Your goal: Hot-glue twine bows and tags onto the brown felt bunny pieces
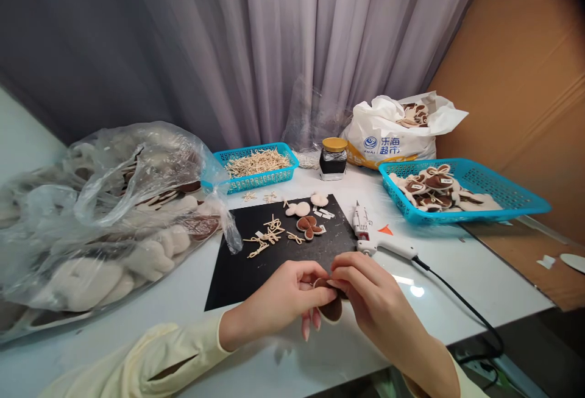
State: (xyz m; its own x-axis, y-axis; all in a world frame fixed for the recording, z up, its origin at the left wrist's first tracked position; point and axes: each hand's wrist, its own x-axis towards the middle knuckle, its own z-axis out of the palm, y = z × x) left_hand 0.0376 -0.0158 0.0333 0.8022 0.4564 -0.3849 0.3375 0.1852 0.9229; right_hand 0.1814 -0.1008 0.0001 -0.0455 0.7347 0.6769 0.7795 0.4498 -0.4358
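Glue gun [384, 242] of white plastic, corded, at the right edge of the black mat [247, 279], near the right hand [379, 297]; around, blue lattice baskets [512, 195] and a crinkled clear bag [155, 169] of plush pieces [171, 239]. Fingertips of left hand [278, 294] and right closed, pinching a velvety brown, cream-rimmed piece [331, 312] above the glossy white table [484, 276], one rounded lobe showing.

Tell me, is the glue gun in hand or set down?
Set down: the glue gun rests on the table, while your left hand and right hand hold a brown piece.
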